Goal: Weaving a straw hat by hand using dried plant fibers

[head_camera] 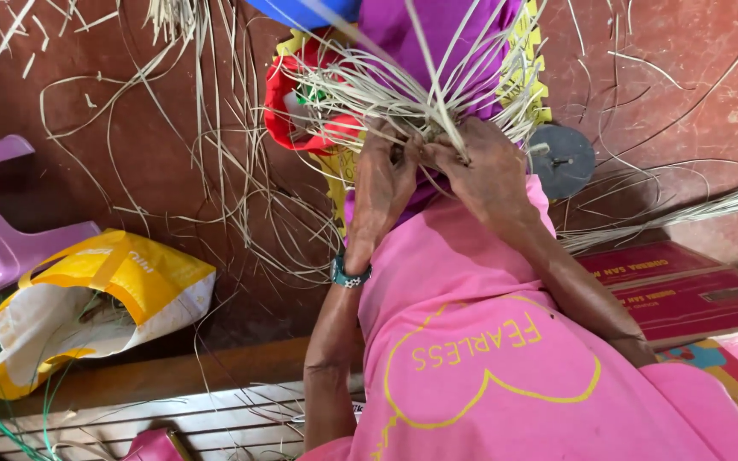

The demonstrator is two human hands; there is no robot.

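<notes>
Looking down past our pink shirt point(489, 358), we see a red-brown floor point(130, 111) w/ loose pale strips point(241, 179) scattered all over it. Far left sits a lilac plastic stool point(2, 230); near it a yellow-and-white bag point(87, 299) lies slumped and open. At right, flat red cartons point(685, 290) sit beside us, and a dark round disc point(564, 160) lies on the floor just past our right hand.

Btwn our knees, over purple cloth point(437, 34), is the weave point(420, 102): a fan of thin pale strips spraying up and out from one knot-like centre, w/ red and yellow plastic point(288, 102) behind it.

Both hands meet at that centre. Left hand point(382, 188), beaded band point(350, 275) on the wrist, is closed w/ fingers curled round the strips at the base. Right hand point(489, 171) is also closed, pinching a strip or two just beside the left thumb; exact strip count we can't tell, fingers hide it.

To do this bit well, we'd judge: keep the left grip tight so the centre doesn't slacken, work one strip at a time w/ the right, pull snug close to the crossing, and keep the free ends fanned apart so none tangle.
</notes>
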